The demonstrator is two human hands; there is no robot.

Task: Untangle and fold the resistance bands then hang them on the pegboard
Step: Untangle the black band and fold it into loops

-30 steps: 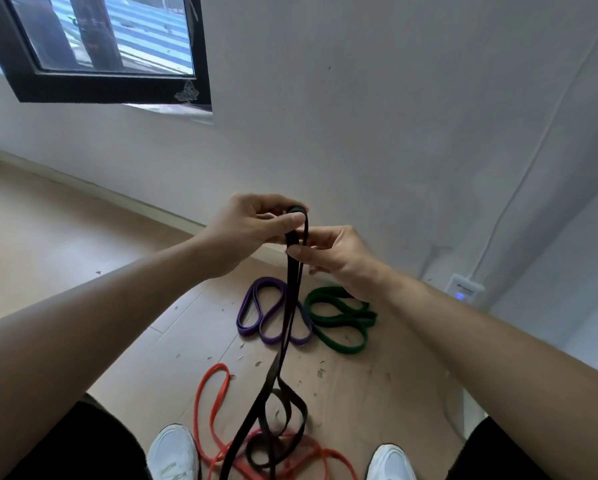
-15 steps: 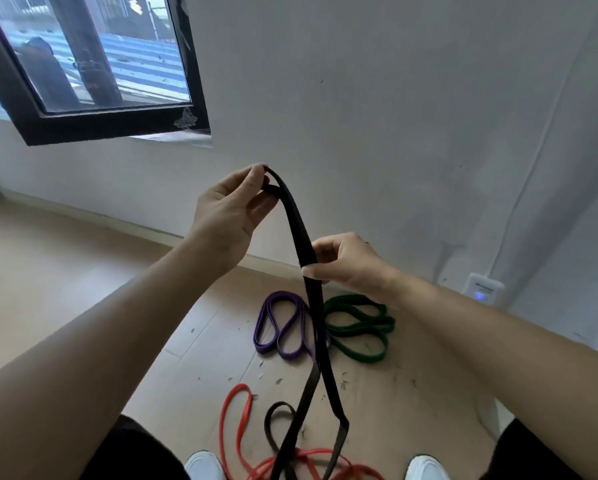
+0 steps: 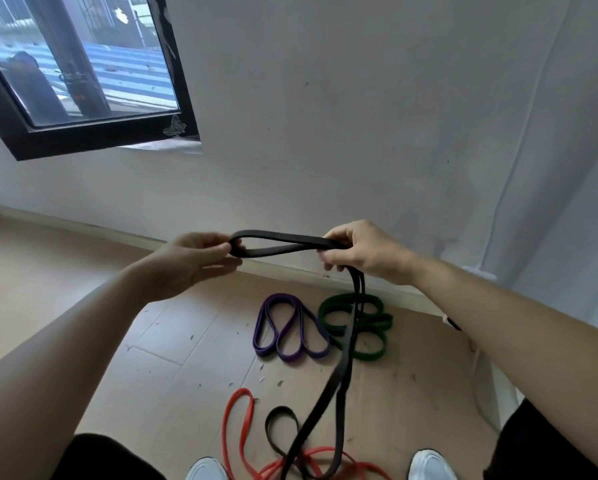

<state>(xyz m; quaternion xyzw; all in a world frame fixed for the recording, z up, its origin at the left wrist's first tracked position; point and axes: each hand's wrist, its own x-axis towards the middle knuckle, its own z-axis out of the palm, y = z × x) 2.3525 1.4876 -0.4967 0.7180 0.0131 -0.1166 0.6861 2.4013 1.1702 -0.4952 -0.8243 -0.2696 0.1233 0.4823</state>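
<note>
I hold a black resistance band [image 3: 280, 243] stretched level between both hands at chest height. My left hand [image 3: 190, 263] pinches its looped end. My right hand [image 3: 359, 251] grips the doubled band further along, and from there the rest hangs down to the floor, crossing a red band [image 3: 236, 420] between my shoes. A purple band [image 3: 290, 327] and a green band [image 3: 356, 323] lie folded side by side on the floor by the wall. No pegboard is in view.
A white wall stands straight ahead, with a black-framed window [image 3: 93, 129] at upper left. A white cable runs down the wall to a socket [image 3: 477, 270] at right. My white shoes [image 3: 429, 464] are at the bottom edge. Small debris specks dot the wooden floor.
My hands have drawn apart sideways. The left hand came down and the right hand rose, so the black band's top section now lies level between them instead of hanging steeply.
</note>
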